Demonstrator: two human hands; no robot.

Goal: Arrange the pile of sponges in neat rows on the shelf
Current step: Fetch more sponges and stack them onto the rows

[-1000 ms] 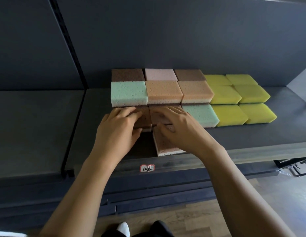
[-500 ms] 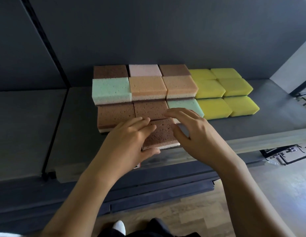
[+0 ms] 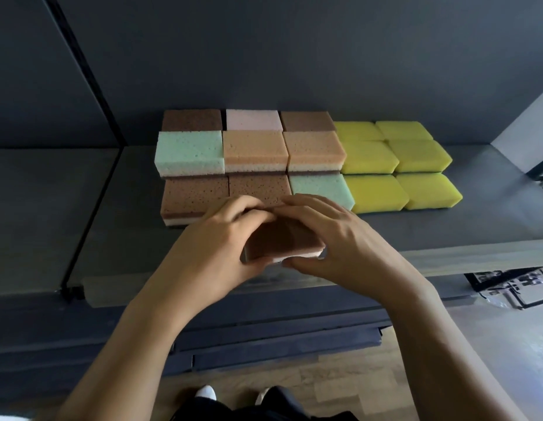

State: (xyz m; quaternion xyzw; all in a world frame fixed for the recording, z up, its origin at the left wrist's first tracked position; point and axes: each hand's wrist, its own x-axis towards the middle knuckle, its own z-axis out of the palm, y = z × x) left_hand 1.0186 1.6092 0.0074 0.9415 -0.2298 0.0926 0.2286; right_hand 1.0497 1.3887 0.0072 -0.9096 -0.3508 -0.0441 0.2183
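Fingers [image 3: 309,206] of my left hand [image 3: 212,250] and right hand [image 3: 343,238] curl round a brown sponge [image 3: 282,243] with a pale underside, thumbs at its near edge. I hold it at the shelf [image 3: 446,235] front, just before the stacked rows [image 3: 255,153]; yellow sponges [image 3: 376,192] sit further right.

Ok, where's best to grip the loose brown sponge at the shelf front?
By its two short ends, coming from the front. The brown sponge is a flat slab in front of the rows, nothing beside it; left hand and right hand grip it so.
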